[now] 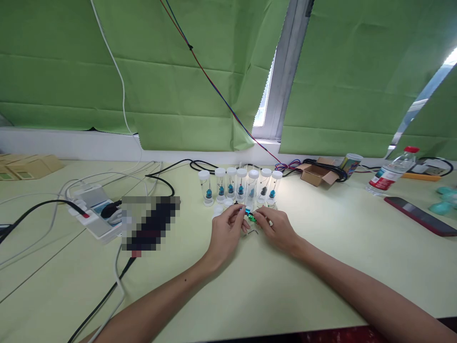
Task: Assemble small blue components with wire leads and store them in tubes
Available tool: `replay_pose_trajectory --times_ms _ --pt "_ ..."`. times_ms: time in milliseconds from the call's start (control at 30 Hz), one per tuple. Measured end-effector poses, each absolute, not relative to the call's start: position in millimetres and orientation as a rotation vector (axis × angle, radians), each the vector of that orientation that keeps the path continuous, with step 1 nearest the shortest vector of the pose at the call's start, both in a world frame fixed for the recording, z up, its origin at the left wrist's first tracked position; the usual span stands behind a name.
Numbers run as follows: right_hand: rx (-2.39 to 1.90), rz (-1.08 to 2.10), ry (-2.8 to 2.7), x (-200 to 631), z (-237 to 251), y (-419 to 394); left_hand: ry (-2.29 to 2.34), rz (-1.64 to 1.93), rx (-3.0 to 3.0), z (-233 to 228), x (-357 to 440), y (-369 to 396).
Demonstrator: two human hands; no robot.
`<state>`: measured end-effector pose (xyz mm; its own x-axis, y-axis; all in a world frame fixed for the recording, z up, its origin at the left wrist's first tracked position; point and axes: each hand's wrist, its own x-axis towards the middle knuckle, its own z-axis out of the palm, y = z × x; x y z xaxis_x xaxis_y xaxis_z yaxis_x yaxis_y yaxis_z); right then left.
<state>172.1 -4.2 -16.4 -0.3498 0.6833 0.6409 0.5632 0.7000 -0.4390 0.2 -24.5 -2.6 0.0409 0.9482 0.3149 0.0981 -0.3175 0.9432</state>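
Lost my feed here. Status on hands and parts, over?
Left hand and right hand pinch small blue-green parts. Vials stand just behind. Loose wire between hands.

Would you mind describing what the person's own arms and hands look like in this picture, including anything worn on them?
Both forearms are bare as far as the frame shows: no sleeves, gloves, watch or bracelets are visible. The left hand and right hand show no rings that can be made out at this size. A small dark mark sits on the left forearm. Nails are too small to judge.
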Motion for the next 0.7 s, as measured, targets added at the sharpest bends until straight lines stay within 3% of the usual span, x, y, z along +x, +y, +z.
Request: replay_pose_trajectory --times_ms 700 --pt "-0.831 0.241 -1.992 171.4 -19.6 -4.4 1.062 1.397 1.377 -0.3 -0.3 -21.7"
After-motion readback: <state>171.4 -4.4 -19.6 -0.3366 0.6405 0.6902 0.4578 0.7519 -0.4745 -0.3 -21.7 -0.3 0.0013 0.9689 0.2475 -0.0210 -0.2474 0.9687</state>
